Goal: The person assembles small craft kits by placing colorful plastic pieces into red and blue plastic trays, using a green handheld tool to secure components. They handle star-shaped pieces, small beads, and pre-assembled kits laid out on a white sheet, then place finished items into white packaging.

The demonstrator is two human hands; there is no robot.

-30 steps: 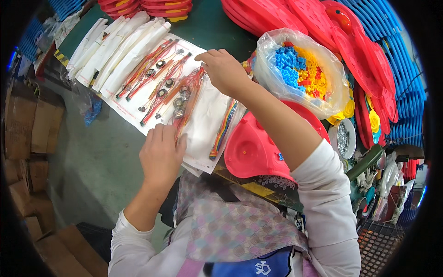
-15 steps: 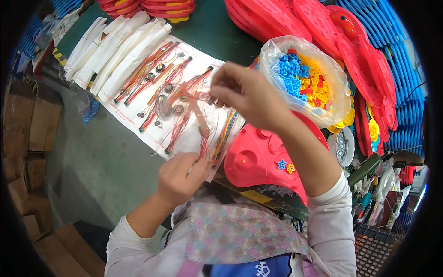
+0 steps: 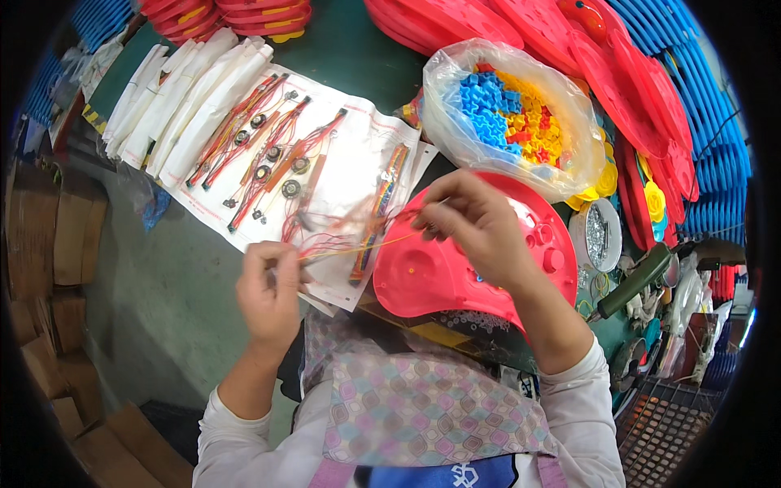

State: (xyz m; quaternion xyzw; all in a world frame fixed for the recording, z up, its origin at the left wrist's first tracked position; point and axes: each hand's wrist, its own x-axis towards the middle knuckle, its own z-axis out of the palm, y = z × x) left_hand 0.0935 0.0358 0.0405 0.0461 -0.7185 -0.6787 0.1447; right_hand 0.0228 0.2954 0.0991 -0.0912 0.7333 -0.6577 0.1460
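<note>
A wire harness (image 3: 350,242) of red and yellow leads stretches between my two hands, its middle smeared by motion. My left hand (image 3: 272,285) pinches one end of it at the near edge of the white sheet. The other end is between the closed fingertips of my right hand (image 3: 476,224), over a pink plastic shell (image 3: 411,281). On the white sheet (image 3: 183,167) several more harnesses with small round speakers (image 3: 290,189) lie in rows. A strip of rainbow ribbon cable (image 3: 392,175) lies at the sheet's right side, partly behind the held wires.
A clear bag (image 3: 439,102) of blue, yellow and red star pieces stands behind the shell. A bowl of screws (image 3: 598,236) and a green power screwdriver (image 3: 639,281) are at right. Folded white bundles (image 3: 183,106) lie far left; pink shells (image 3: 626,98) are stacked far right.
My right hand has come nearer and right, over the shell, drawing the harness off the rows. My left hand has moved left and slightly up. The whole view has shifted a little.
</note>
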